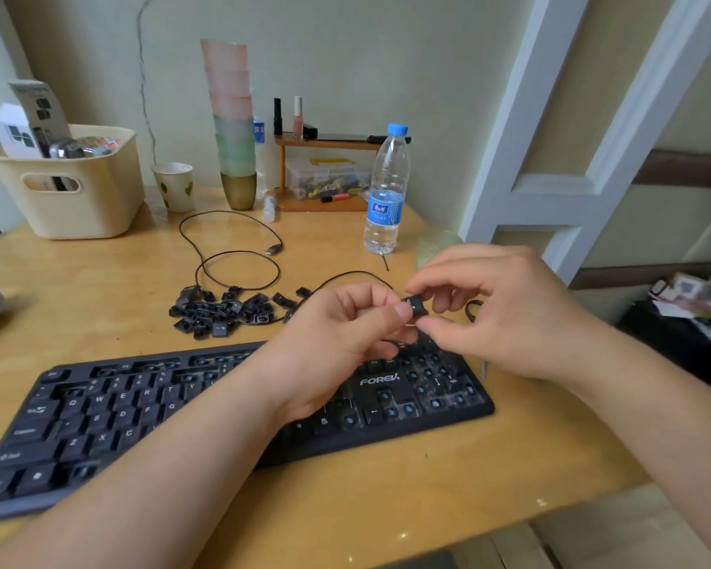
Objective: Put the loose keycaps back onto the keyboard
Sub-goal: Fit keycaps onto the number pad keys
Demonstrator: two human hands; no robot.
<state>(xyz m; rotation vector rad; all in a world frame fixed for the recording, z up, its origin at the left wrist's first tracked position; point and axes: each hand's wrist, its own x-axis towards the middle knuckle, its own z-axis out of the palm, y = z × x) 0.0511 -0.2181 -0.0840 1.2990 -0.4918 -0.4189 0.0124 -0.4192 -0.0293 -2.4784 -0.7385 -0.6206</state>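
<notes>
Hovering above the right end of the keyboard [230, 404], a single black keycap [413, 304] is pinched from both sides: the left hand [337, 342] holds it between thumb and curled fingers, the right hand [501, 310] between thumb and fingertips. It carries a small white mark, too blurred to read. Beneath, the black keyboard reads "FOREV" in white; letter keys such as Q, W, E, S, D sit in place on its left, while the right block shows bare blue-centred sockets. Behind it lies a heap of loose keycaps [222, 312] on the wooden desk [386, 498], beside a coiled black cable [239, 260]. Farther back stands a blue-labelled water bottle [386, 190].
</notes>
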